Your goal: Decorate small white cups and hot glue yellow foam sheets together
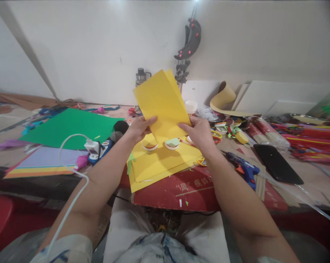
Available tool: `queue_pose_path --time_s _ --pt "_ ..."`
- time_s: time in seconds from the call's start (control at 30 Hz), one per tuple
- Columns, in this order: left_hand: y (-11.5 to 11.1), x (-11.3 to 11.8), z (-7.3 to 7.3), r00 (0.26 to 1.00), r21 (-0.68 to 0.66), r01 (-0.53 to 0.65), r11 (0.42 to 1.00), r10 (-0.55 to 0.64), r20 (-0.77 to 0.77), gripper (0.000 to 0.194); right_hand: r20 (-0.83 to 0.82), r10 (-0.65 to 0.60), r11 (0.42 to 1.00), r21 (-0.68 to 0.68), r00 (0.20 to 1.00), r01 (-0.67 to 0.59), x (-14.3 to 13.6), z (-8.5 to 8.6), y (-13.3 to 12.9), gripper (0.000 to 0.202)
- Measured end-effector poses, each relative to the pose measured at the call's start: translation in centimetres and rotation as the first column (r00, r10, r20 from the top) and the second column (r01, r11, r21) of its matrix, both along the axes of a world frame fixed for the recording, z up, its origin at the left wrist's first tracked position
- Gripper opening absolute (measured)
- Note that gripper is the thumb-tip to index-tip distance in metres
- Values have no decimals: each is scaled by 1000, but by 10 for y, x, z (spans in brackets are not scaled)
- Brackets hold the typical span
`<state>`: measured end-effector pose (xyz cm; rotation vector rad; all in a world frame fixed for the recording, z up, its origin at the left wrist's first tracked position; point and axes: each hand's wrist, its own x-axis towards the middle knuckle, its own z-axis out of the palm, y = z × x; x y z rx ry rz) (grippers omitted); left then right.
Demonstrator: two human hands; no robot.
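Note:
Yellow paper (162,104), folded or doubled into two layers, is held up above the table between both hands. My left hand (141,128) pinches its lower left edge, thumb on the near face. At the lower right corner, my right hand (198,132) grips the same paper, thumb also in front. Below it lie more yellow sheets (159,166), stacked a little askew. Two small round white-rimmed pieces (172,144) rest on these sheets, one with light green paper on top. Scissors with yellow handles (201,162) lie partly hidden by my right hand and forearm.
Left are a green sheet (71,128), coloured papers (44,162) and a power strip (99,151) with a white cable crossing my left arm. Right are a blue glue gun (244,170), a black phone (277,163) and pipe cleaners (310,140). A red board (175,197) edges the table.

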<state>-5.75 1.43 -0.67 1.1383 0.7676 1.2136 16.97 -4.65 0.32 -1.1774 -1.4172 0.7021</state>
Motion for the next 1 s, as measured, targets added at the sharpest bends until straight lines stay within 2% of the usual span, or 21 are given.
queue_pose_path --time_s 0.17,0.3,0.4,0.53,0.67,1.0 --pt "0 -2 3 997 -76 55 996 -50 64 36 -26 11 1000 0 1000 -11 -2 3 -3 22" --pt "0 -6 7 995 -136 93 986 -87 45 30 85 -75 994 79 994 68 -1 5 -6 19" --pt "-1 -6 8 997 -176 68 982 -59 53 22 152 -135 986 118 979 118 -2 7 -8 18" --pt "-4 -1 10 994 -189 30 982 -9 107 15 50 -61 995 79 997 57 -3 5 -5 21" --pt "-8 0 13 995 -160 17 987 -1 95 20 -71 23 1000 16 997 -22 -1 1 0 23" --pt "-7 -3 13 993 -58 5 998 2 116 32 -156 69 998 14 985 -67 1 -2 4 25"
